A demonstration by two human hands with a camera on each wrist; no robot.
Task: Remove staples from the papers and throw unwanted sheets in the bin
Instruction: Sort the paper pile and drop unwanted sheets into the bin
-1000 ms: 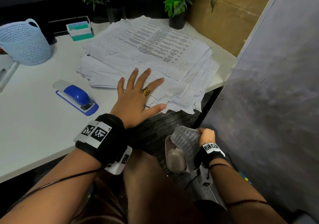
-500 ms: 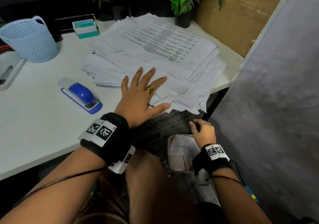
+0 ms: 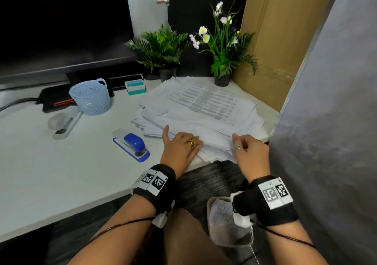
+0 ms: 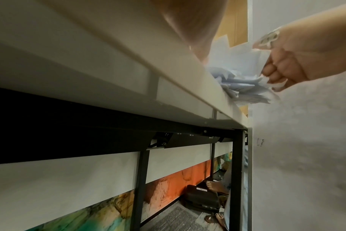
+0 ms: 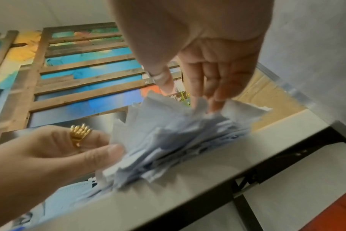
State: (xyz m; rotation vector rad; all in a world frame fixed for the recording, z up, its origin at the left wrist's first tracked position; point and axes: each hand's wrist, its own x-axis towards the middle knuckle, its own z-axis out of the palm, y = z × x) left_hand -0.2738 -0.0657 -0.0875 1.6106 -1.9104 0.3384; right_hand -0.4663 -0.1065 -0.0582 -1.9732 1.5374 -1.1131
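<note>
Both hands are working the thick stack of white printed papers (image 3: 204, 109) at the white counter's (image 3: 61, 172) two o'clock: our left hand (image 3: 179, 148) is pressing it with released fingers, our right hand (image 3: 251, 152) is pinching its near edge.

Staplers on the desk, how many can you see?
2. The blue stapler lies near the desk's front edge, left of the paper pile. The white stapler lies further left, beside the blue basket. The papers could hide others.

Top sheet of paper stack (image 3: 206, 101): rows of printed text — too blurred to read.
Wrist-band tags (image 3: 275, 193): black-and-white square code markers — no legible words.
Other surfaces: no readable lettering.
</note>
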